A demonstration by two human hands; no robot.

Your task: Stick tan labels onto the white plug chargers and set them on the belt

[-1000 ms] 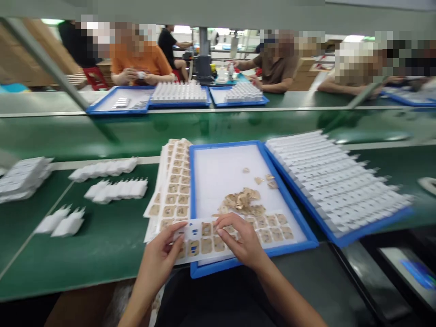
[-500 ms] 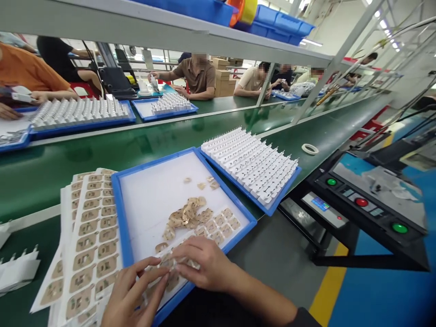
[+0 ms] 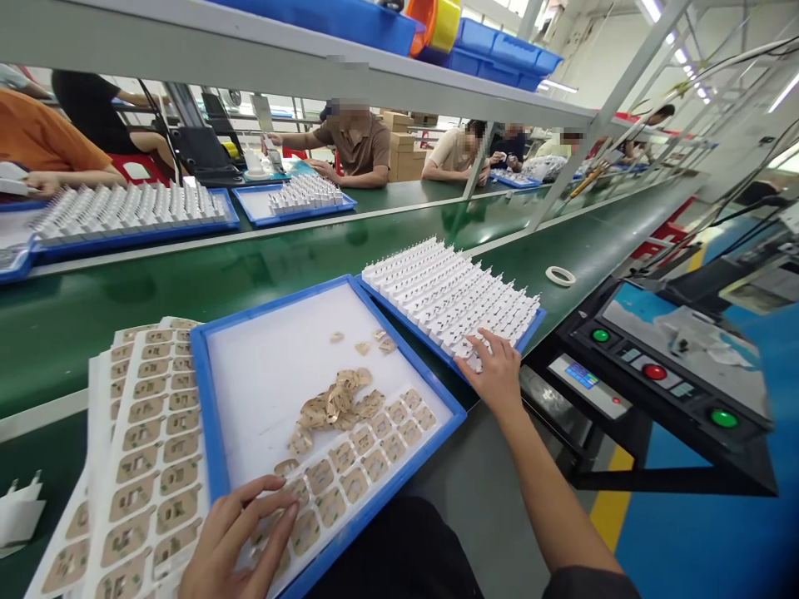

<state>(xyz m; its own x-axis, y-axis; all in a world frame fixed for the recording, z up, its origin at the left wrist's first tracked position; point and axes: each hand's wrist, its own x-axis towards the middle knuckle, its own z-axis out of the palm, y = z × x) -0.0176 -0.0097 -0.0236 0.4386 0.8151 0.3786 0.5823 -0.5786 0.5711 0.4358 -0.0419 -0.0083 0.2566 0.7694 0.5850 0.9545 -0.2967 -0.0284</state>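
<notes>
My left hand (image 3: 240,537) is over the near corner of a blue-rimmed tray (image 3: 250,366). Its thumb and fingertips come together above a sheet of tan adhesive pieces (image 3: 342,457); whatever lies between them is too small to make out. Reaching forward, my right hand (image 3: 496,370) has its fingers apart at the near corner of a second tray, beside rows of white power plugs (image 3: 449,291) with pins up. Whether the fingertips touch a plug cannot be told. A heap of loose tan peeled pieces (image 3: 337,399) lies in the first tray.
Stacked sticker sheets (image 3: 146,449) lie left of the tray, near a loose white plug (image 3: 20,512). A tape roll (image 3: 560,276) sits on the green bench. At right stands a machine with buttons (image 3: 655,372). A shelf (image 3: 300,71) crosses overhead; several co-workers sit opposite.
My right hand has left the sticker sheet and moved forward and right to the plug tray. My left hand stays by the sheet. The view has shifted slightly.
</notes>
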